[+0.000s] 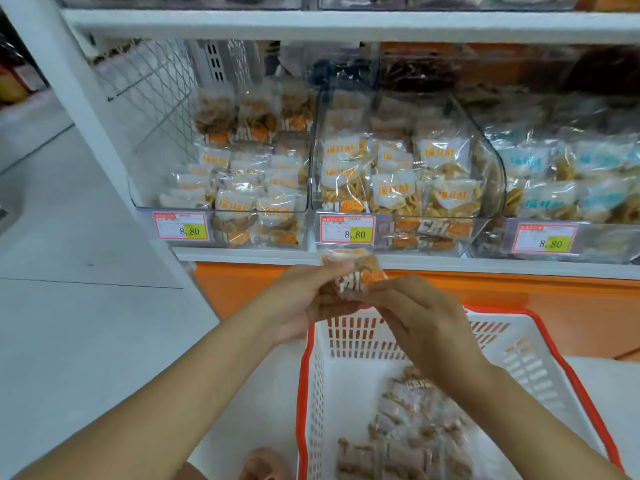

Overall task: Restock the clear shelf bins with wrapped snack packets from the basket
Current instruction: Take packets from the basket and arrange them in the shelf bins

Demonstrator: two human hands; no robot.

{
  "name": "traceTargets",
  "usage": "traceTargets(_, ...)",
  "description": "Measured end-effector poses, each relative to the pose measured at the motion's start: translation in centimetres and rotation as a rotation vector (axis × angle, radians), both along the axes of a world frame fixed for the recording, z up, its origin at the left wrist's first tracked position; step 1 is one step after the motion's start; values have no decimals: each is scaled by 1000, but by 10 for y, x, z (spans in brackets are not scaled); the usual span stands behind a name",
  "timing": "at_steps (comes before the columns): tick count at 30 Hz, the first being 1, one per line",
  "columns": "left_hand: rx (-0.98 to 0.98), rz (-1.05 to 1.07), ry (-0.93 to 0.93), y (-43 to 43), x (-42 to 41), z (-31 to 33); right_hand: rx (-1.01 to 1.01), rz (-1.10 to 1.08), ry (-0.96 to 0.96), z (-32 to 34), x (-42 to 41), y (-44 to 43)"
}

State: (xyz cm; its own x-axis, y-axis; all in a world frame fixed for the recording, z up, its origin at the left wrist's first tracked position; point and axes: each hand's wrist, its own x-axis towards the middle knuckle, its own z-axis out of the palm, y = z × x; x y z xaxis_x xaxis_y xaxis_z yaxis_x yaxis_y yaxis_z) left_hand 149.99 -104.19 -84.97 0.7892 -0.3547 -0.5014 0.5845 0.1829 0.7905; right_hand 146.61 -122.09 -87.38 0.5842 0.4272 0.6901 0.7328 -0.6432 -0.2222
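Observation:
Both hands hold one wrapped snack packet [349, 271] with orange print, just below the shelf edge and above the basket. My left hand [304, 299] grips its left side, fingers curled round it. My right hand [412, 317] pinches its right lower corner. The white basket with a red rim [540, 344] sits below, with several wrapped packets [412, 434] lying in its bottom. On the shelf stand three clear bins: the left bin [221, 209], partly filled, the middle bin [398, 223], fuller, and the right bin [568, 237] with blue-labelled packets.
Each bin carries a price tag reading 8.80 [180, 226]. A white shelf upright [69, 109] slants down on the left, with pale floor [62, 237] beyond. An orange panel [519, 296] runs under the shelf. Another shelf board [346, 24] lies overhead.

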Motion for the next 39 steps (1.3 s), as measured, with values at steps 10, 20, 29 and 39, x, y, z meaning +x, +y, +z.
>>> traceTargets(10,-32,-65,-161,38,-2,34,-18,56,78,39,-17,15)
traceTargets(20,283,370,-722,73,29,56,246,63,740,120,86,82)
traceTargets(29,701,578,-691,110,75,25,207,-413,582,119,249,130)
traceTargets(39,715,544,-718,118,79,22,-213,-574,439,109,314,135)
